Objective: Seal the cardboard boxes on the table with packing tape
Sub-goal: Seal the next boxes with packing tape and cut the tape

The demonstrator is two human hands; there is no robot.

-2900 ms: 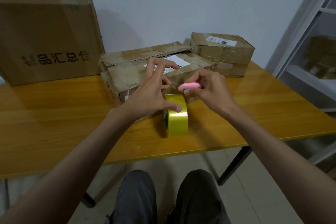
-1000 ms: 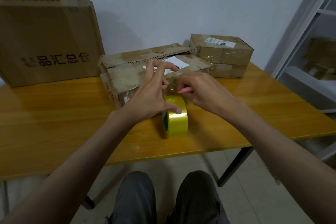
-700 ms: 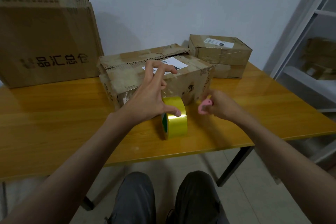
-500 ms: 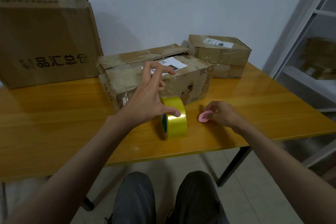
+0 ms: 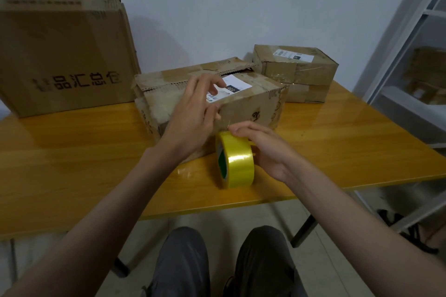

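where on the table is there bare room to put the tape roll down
Bare table stretches left of the left hand, before the big box; more lies right of the middle box. Around the tape roll it is crowded.

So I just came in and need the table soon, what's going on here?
A person is taping up cardboard boxes. Their left hand presses on the front of the middle box, whose top flaps are not fully shut, while the right hand rests on the yellow tape roll standing on edge on the table. A smaller box sits behind, and a large one leans against the wall.
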